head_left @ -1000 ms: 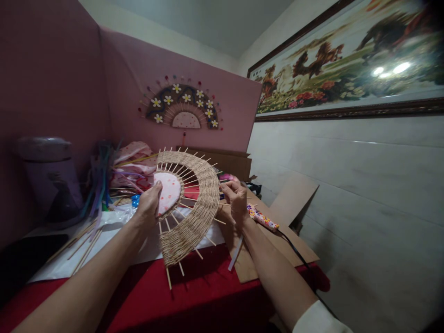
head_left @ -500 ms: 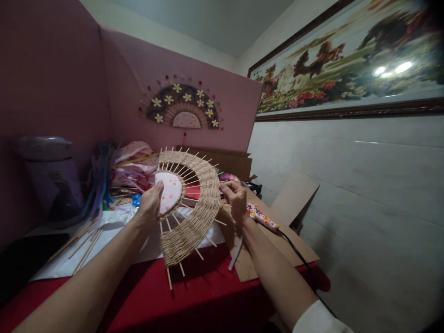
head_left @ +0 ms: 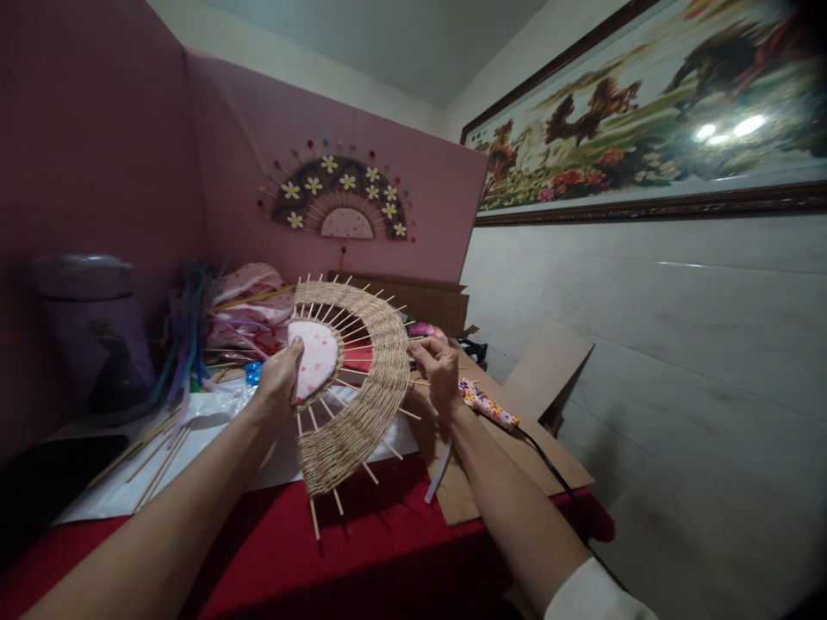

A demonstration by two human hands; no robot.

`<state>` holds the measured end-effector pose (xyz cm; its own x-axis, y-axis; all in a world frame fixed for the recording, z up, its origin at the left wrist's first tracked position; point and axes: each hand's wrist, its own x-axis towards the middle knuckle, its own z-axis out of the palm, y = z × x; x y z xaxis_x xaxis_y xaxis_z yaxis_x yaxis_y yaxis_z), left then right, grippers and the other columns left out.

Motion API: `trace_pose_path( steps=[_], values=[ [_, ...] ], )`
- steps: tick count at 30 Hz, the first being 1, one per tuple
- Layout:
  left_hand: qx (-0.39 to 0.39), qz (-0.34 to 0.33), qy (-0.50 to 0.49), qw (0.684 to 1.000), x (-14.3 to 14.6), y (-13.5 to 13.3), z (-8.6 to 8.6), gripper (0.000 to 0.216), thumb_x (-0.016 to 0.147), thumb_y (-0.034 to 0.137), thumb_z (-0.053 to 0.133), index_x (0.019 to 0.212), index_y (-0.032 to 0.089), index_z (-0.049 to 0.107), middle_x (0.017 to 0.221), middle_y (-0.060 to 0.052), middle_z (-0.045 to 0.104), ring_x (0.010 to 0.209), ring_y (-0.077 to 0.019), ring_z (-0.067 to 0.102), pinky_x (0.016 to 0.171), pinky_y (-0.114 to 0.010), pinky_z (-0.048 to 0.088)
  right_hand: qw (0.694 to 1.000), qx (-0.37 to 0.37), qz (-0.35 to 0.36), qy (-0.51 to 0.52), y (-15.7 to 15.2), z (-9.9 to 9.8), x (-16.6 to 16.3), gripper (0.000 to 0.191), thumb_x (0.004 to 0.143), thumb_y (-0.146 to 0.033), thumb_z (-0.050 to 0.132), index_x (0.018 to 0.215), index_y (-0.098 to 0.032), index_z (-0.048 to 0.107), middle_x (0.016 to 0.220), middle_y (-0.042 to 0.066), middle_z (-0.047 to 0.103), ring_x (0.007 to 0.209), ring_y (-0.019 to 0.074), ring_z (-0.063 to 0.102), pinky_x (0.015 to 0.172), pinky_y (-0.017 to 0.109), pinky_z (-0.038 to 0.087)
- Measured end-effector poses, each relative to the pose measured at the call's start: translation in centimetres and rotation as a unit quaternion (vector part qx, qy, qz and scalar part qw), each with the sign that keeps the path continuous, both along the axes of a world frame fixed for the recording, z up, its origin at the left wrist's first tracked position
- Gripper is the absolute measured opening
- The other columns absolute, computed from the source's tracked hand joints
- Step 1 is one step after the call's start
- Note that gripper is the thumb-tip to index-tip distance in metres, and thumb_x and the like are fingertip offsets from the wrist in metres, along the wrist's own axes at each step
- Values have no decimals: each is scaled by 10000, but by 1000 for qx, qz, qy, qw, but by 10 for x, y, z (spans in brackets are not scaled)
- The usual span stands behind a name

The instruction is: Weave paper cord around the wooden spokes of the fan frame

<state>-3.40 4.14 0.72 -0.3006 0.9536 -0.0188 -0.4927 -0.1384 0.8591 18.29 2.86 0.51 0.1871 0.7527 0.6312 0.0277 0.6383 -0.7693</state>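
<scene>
I hold a half-round woven fan upright above the red table. It has a band of tan twine, thin wooden sticks poking out all round, and a pink dotted centre piece. My left hand grips the fan at that pink centre, thumb on the front. My right hand is closed in a pinch at the fan's right edge, on the stick ends there. What the fingertips pinch is too small to make out.
A flower-patterned glue gun with a black cord lies on brown cardboard right of my right hand. Loose sticks, white plastic and coloured ribbons lie at the left. A finished flowered fan hangs on the pink wall.
</scene>
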Motion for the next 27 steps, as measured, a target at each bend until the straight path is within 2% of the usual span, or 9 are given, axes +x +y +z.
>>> trace_pose_path(
  steps=[16,22,27],
  values=[
    [9,-6,-14,1000,1,-1,2,157,819,177,490,731,89,586,490,-27,604,353,-105,536,359,-185,446,1000,20,3,6,2,-2,1,241,701,-375,611,598,-168,543,514,-46,426,447,58,320,409,203,248],
    [18,-21,-1,1000,-4,5,-4,184,818,218,493,724,94,592,459,-7,572,343,-103,519,357,-187,441,993,-1,59,101,0,0,0,271,726,-400,594,611,-162,535,532,-50,432,393,33,226,366,203,142],
    [17,-1,-14,1000,-5,6,-4,158,801,193,516,736,82,609,544,-40,623,387,-106,546,381,-192,450,986,-10,74,148,-1,2,-1,284,736,-413,592,628,-153,556,560,-39,469,388,23,199,362,202,101]
  ],
)
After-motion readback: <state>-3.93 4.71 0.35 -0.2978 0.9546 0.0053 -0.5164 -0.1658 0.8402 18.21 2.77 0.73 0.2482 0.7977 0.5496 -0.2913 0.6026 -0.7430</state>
